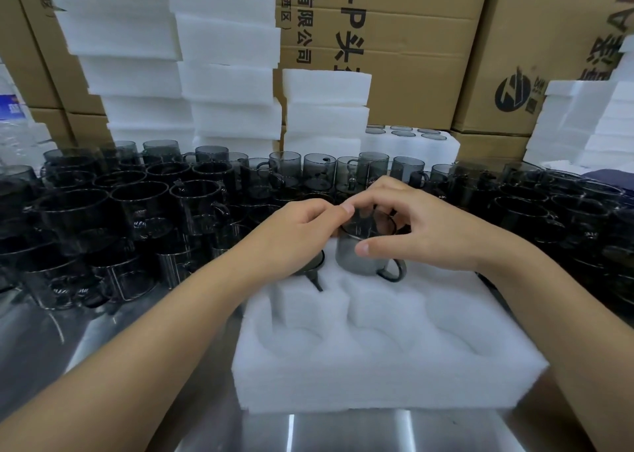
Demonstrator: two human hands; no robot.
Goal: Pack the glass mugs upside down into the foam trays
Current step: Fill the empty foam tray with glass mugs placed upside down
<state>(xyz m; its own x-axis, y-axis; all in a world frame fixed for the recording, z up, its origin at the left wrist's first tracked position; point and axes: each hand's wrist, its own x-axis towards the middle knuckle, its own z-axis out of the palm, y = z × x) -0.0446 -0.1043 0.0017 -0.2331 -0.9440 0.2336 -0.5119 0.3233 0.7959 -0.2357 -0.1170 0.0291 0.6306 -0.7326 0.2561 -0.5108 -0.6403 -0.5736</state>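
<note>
Mugs (355, 257), two, in one foam tray (377, 379): one tight in right hand (425, 226), hold of left hand (298, 230) unclear.

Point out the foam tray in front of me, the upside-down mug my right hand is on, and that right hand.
foam tray (377, 383): head view, its bare front wall.
upside-down mug (350, 262): head view, its glass side wall.
right hand (432, 225): head view, the middle of the hand.

Packing warehouse: stacked cartons (394, 39), foam trays (226, 84).
</note>
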